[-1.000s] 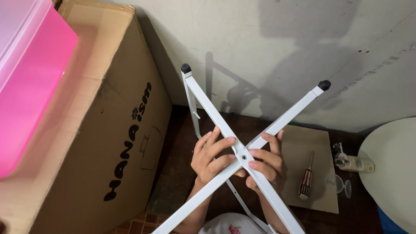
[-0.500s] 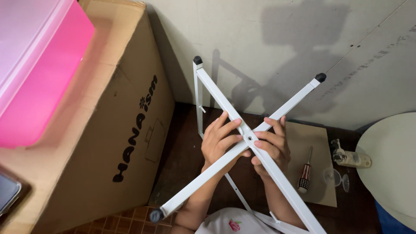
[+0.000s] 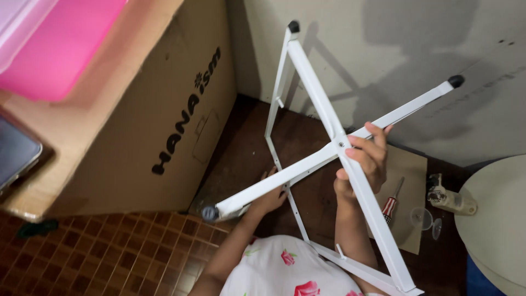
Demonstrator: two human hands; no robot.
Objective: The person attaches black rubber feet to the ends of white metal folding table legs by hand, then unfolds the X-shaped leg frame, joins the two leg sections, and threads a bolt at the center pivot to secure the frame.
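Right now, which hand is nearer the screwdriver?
Right. The right hand grips the white frame at its crossing, just left of the screwdriver; the left hand is under the lower bar, farther left.

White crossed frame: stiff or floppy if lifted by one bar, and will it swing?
The white crossed frame is probably rigid metal, its bars straight across long spans. It likely scissors at the centre bolt, where the right hand grips. Thin tubes suggest it is light; the left hand steadies the lower bar.
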